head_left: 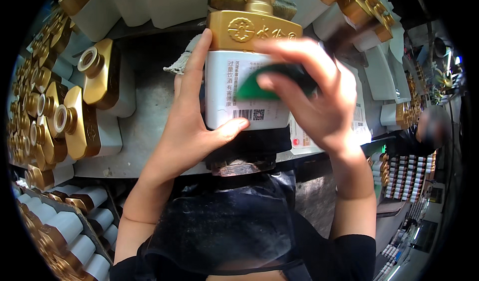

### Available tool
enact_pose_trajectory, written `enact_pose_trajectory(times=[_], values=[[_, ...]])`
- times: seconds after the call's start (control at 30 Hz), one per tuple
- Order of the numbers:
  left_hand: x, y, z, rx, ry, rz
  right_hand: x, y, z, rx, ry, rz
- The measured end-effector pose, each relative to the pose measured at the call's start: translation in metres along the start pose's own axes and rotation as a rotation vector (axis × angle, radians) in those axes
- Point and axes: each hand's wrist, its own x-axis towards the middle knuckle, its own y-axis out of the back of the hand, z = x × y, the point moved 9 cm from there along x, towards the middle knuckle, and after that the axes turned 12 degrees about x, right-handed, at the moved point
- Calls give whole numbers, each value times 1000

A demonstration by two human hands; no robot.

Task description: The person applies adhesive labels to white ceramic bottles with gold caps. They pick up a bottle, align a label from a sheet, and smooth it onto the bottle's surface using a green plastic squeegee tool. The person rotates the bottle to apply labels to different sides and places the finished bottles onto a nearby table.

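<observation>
A white bottle (pixel 217 69) with a gold embossed shoulder and gold neck lies in front of me, its neck pointing away. My left hand (pixel 187 119) grips its left side, the thumb pressed on the lower front and the fingers along the edge. A printed label (pixel 239 89) with a barcode and a square code shows on the white face. My right hand (pixel 327 94), smeared by motion, holds a flat green scraper (pixel 259 84) over the label. The scraper's right end is hidden by the fingers.
Gold-topped white bottles crowd the bench (pixel 132 156) at left, the nearest a standing bottle (pixel 80 124). A white cloth (pixel 182 61) lies beside the held bottle, which rests against a dark block (pixel 227 0). Label sheets (pixel 361 126) lie at right. Another person (pixel 431 126) is farther right.
</observation>
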Motion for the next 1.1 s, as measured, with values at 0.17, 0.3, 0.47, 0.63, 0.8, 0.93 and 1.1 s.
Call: enact_pose_trajectory(times=[0.17, 0.3, 0.47, 0.63, 0.8, 0.93, 1.1], values=[[-9, 6, -1, -283, 53, 21, 18, -6, -26, -293, 412, -14], [-23, 28, -19, -257, 62, 111, -44, -29, -59, -3, 197, -393], [-15, 29, -19, -300, 79, 166, -7, 1, -38, -182, 356, -146], [-14, 28, -25, -271, 44, 208, -50, 0, -43, 93, 215, -147], [-9, 27, -19, -256, 52, 228, -25, 30, -17, -268, 317, -115], [-11, 24, -25, -223, 80, 248, -69, 11, -28, 39, 99, -376], [-7, 26, -16, -200, 69, 249, -43, 29, -12, -180, 270, -109]])
